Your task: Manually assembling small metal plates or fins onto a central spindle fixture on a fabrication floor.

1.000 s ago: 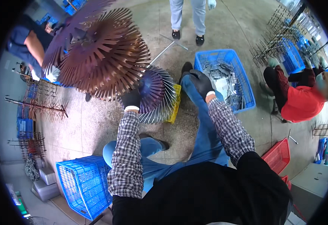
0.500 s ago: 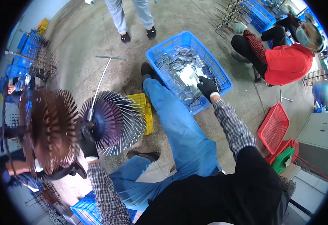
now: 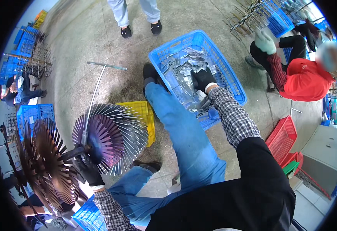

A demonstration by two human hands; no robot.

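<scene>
My right hand (image 3: 204, 79), in a black glove, reaches into a blue plastic basket (image 3: 236, 82). Its fingers bend down onto a heap of thin flat metal pieces (image 3: 187, 63); whether they grip any is hidden. On the left, my left hand (image 3: 87, 169), also black-gloved, is closed around the dark shaft (image 3: 76, 153) of a round rack. Around that shaft fan rings of slats: a purplish one (image 3: 112, 140), a silvery one (image 3: 135, 131) and brown ones (image 3: 47, 161). A metal T-shaped rod (image 3: 95, 94) rises from the rack next to my left hand.
A yellow crate (image 3: 149, 123) stands behind the silvery ring. Another person's legs (image 3: 135, 13) are beyond the basket. At right sits a person in red (image 3: 305, 81), with red baskets (image 3: 282, 140) nearer. Blue crates (image 3: 35, 115) stand at far left.
My right hand has moved forward and left onto the metal heap. The view has shifted, and the brown slats, blurred before, now show sharply. The seated person's gloved hand has risen.
</scene>
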